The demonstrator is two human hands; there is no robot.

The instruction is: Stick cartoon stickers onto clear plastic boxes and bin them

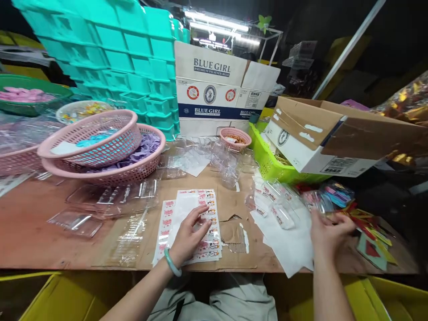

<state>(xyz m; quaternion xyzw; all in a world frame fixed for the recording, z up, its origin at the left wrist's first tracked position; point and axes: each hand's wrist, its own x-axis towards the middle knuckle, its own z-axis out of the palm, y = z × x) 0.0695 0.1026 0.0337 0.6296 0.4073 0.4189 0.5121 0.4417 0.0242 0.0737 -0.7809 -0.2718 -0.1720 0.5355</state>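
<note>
My left hand (191, 234), with a pale green bangle on the wrist, rests over sticker sheets (169, 225) printed with pink and orange cartoon figures. Its fingers are loosely bent and apart, holding nothing. At the right, my right hand (329, 227) has its fingers closed on a small clear plastic case (317, 201) with a reddish print; the fingers partly hide it. Several similar clear cases with stickers (282, 215) lie just left of that hand on white paper (284, 245). Beyond it is a bundle of blue and pink pieces (337, 195).
Pink baskets (100, 178) with purple and blue pieces stand at the left, near loose clear cases (78, 223). Turquoise crates (133, 62) and a beer carton (209, 96) rise behind. A green basket (267, 165), an open carton (310, 133) and red-yellow strips (374, 232) occupy the right.
</note>
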